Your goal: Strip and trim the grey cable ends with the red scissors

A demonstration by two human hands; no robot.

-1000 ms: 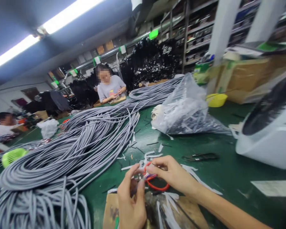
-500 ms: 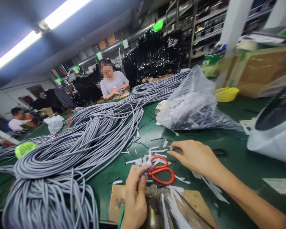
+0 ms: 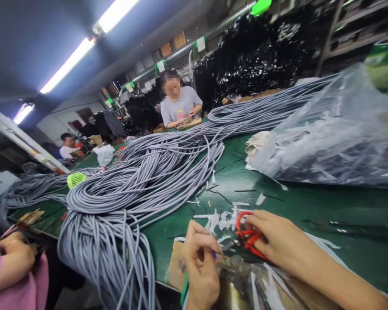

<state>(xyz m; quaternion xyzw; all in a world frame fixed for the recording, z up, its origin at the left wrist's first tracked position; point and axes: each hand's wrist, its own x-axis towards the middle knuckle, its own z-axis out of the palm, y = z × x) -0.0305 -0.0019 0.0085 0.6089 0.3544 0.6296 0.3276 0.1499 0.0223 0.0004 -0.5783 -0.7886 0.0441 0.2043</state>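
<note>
My right hand point(image 3: 278, 243) is closed around the red handles of a pair of scissors point(image 3: 247, 234) lying on the green table point(image 3: 310, 202). My left hand point(image 3: 200, 262) is pinched shut over the near table edge, holding something small that I cannot make out; a bit of blue shows by its fingertips. Both hands are above a brown board point(image 3: 177, 267) littered with white and black strips. White offcuts point(image 3: 220, 219) lie scattered just beyond the hands.
A big heap of grey cables point(image 3: 142, 181) fills the table's left and spills over its near edge. A clear plastic bag of scraps point(image 3: 330, 133) lies right. Black pliers point(image 3: 342, 226) lie far right. One person in grey sits opposite; a pink sleeve point(image 3: 16, 280) shows at left.
My right hand came back from the offcuts and closed on the scissors' handles. My view has swung left, bringing the pink-sleeved arm into sight.
</note>
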